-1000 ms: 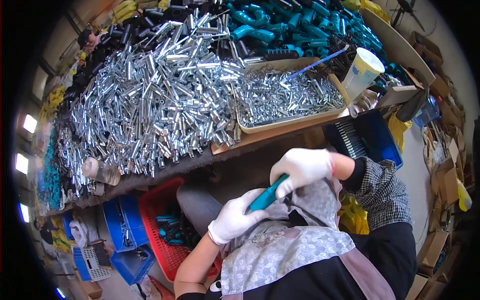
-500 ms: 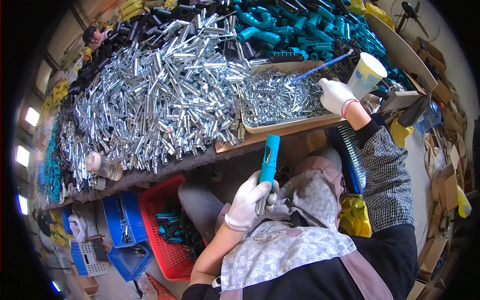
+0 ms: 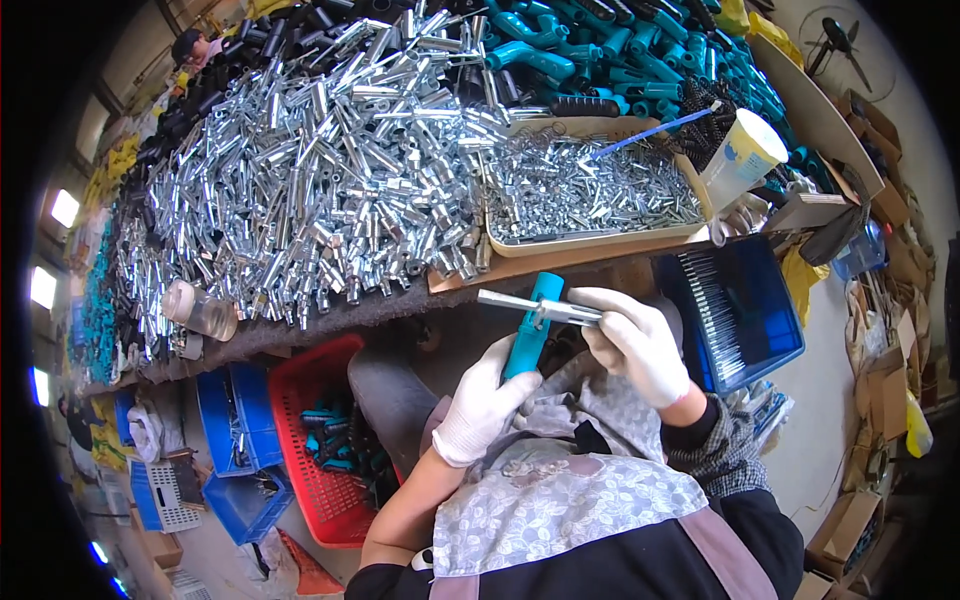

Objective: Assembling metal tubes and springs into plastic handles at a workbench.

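Observation:
My left hand (image 3: 482, 402), in a white glove, is closed around a teal plastic handle (image 3: 525, 352) held slantwise, its upper end pointing away from me. In my white-gloved right hand (image 3: 640, 348) is a silver metal rod (image 3: 508, 301), thicker at the hand end and flattened towards its left tip. The rod lies crosswise over the handle near its upper end; whether it passes through an opening is hard to tell. Beyond both hands stands a shallow tray (image 3: 598, 240) holding small metal parts (image 3: 560, 190) such as pins and springs.
A big heap of silver metal parts (image 3: 300, 180) covers the bench, with teal handles (image 3: 640, 50) behind. A paper cup (image 3: 743, 158) and blue stick (image 3: 655, 130) are by the tray. Below are a red basket (image 3: 310, 480), blue bins (image 3: 225, 425) and a blue crate (image 3: 775, 345).
My right hand has come back from the tray to the teal handle and now holds the metal rod across it. My left hand keeps the handle in nearly the same place.

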`<control>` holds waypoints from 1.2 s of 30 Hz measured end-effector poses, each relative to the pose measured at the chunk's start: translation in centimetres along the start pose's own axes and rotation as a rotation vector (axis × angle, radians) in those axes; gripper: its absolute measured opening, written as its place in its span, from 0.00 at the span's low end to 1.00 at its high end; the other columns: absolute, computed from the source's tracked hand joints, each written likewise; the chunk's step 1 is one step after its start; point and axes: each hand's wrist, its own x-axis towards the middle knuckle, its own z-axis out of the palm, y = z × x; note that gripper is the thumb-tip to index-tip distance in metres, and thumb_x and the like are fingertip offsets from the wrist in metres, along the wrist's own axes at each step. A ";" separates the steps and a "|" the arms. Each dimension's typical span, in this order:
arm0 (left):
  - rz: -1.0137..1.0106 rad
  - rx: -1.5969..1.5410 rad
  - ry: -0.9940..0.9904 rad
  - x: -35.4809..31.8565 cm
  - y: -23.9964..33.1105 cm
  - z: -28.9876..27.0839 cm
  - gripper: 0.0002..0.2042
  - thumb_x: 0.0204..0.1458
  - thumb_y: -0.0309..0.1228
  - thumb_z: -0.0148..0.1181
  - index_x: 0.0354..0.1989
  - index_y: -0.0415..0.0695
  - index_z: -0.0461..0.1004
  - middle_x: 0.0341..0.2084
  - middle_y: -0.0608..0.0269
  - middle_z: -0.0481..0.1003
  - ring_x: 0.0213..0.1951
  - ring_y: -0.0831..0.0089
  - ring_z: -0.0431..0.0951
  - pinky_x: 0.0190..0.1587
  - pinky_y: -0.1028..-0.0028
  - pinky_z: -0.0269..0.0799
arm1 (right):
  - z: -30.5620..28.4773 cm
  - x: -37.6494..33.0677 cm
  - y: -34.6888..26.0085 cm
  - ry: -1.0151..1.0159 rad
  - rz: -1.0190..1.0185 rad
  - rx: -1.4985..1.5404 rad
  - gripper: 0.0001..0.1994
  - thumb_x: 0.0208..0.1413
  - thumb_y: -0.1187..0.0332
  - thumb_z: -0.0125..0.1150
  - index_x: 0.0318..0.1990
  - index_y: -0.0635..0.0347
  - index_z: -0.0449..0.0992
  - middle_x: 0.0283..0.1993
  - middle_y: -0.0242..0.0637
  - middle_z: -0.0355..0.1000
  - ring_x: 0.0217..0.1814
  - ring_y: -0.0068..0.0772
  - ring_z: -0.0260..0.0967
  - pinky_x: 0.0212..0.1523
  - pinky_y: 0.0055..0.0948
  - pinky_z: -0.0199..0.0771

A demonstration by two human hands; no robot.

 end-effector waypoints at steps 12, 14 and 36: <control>0.064 0.057 0.129 -1.0 1.3 -1.0 0.26 0.58 0.26 0.56 0.66 0.36 0.60 0.26 0.67 0.70 0.20 0.82 0.68 0.21 0.80 0.64 | 0.9 0.2 0.1 0.226 -0.749 -0.551 0.25 0.51 0.86 0.51 0.60 0.70 0.71 0.32 0.38 0.73 0.26 0.26 0.68 0.29 0.23 0.72; 0.127 0.144 0.122 -1.1 1.2 -0.6 0.27 0.58 0.26 0.56 0.66 0.36 0.60 0.26 0.67 0.70 0.20 0.82 0.68 0.21 0.80 0.64 | 1.2 1.4 1.0 0.179 -1.074 -0.953 0.27 0.49 0.83 0.56 0.61 0.67 0.71 0.31 0.42 0.73 0.26 0.38 0.70 0.30 0.33 0.74; 0.009 -0.028 0.027 -1.0 1.5 -0.2 0.27 0.55 0.23 0.57 0.65 0.36 0.61 0.25 0.68 0.69 0.19 0.83 0.66 0.20 0.80 0.61 | 1.4 3.0 4.4 0.099 -0.831 -0.925 0.26 0.49 0.80 0.58 0.59 0.60 0.73 0.32 0.46 0.73 0.31 0.49 0.74 0.33 0.38 0.75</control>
